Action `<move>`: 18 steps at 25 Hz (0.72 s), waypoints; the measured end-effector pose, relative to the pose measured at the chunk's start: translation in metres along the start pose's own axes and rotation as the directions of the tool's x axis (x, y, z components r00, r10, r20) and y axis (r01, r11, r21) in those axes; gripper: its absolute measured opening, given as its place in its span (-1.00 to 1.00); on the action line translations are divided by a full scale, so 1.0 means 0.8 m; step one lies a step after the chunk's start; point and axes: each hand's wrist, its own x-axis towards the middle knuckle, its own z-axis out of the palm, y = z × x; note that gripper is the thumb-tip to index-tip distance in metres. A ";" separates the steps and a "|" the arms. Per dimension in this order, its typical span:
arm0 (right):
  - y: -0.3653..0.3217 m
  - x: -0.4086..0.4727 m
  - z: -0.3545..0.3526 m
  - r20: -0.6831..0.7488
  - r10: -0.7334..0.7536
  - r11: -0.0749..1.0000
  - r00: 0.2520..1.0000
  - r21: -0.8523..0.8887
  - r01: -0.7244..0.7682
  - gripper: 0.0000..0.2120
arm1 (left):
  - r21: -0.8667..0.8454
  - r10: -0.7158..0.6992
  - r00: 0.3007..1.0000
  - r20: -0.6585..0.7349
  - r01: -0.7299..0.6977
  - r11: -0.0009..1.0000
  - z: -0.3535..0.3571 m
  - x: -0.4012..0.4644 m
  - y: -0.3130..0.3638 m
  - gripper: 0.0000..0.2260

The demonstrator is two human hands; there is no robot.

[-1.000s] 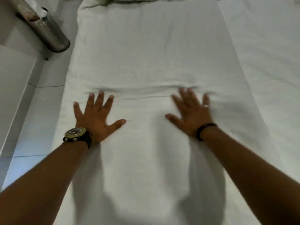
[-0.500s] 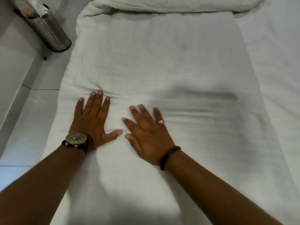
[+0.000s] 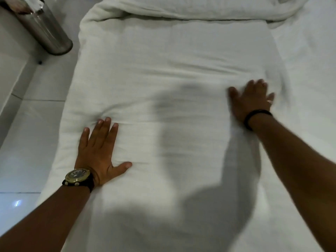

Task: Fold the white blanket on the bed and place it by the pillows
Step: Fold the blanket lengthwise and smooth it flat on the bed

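The white blanket (image 3: 171,70) lies as a long folded strip along the left side of the bed, with its far end bunched into a thick roll (image 3: 200,10). My left hand (image 3: 99,151), with a watch on the wrist, rests flat on the blanket near its left edge, fingers spread. My right hand (image 3: 251,100), wearing a ring and a dark wristband, lies flat and blurred near the blanket's right edge. Neither hand grips the cloth. No pillows are in view.
The white bed sheet (image 3: 309,60) spreads to the right of the blanket. A steel cylindrical bin (image 3: 45,31) stands on the white tiled floor (image 3: 31,142) at the upper left, close to the bed's edge.
My right hand has swept from beside the left hand across the blanket to its right edge. The left hand has stayed almost in place. The view has tilted up a little.
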 end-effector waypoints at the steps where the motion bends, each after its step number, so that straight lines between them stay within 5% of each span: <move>1: -0.048 -0.036 0.017 -0.053 -0.102 0.992 0.993 0.063 0.105 -0.20 | -0.001 0.002 1.000 0.003 -0.002 1.000 0.002 0.001 0.000 -0.01; 2: -0.098 -0.083 0.040 -0.106 -0.275 0.952 0.956 0.107 0.286 -0.24 | -0.006 0.001 1.000 0.002 -0.001 1.000 0.003 0.002 0.001 -0.01; 4: -0.186 -0.185 0.084 -0.170 -0.652 0.738 0.739 0.082 0.670 -0.32 | 0.000 -0.004 1.000 -0.010 0.004 1.000 0.005 0.002 0.000 -0.01; 6: -0.214 -0.194 0.093 -0.053 -0.769 0.636 0.637 0.038 0.770 -0.38 | 0.011 -0.007 1.000 -0.031 0.008 1.000 0.009 0.001 -0.003 -0.01; 8: -0.183 -0.105 0.076 -0.001 -0.668 0.742 0.744 -0.066 0.667 -0.39 | 0.019 0.008 0.999 -0.051 -0.007 1.000 0.010 0.001 -0.005 -0.02; 11: -0.061 0.013 0.027 0.058 -0.306 0.943 0.950 -0.122 0.311 -0.29 | 0.019 0.008 0.998 -0.064 -0.006 1.000 0.007 -0.002 -0.006 -0.03; 15: 0.072 0.029 0.000 0.001 -0.009 0.996 1.000 -0.093 0.009 -0.19 | 0.023 0.014 0.996 -0.083 -0.013 1.000 0.008 0.003 -0.003 -0.03; 17: 0.047 0.008 0.004 -0.033 0.113 0.994 0.993 -0.008 -0.113 -0.25 | 0.015 -0.006 0.997 -0.074 0.007 1.000 0.010 0.001 -0.001 -0.03; 18: 0.002 -0.011 0.007 -0.020 0.099 0.981 0.995 0.168 -0.094 -0.31 | 0.015 -0.020 0.997 -0.079 0.021 1.000 0.011 -0.001 -0.003 -0.03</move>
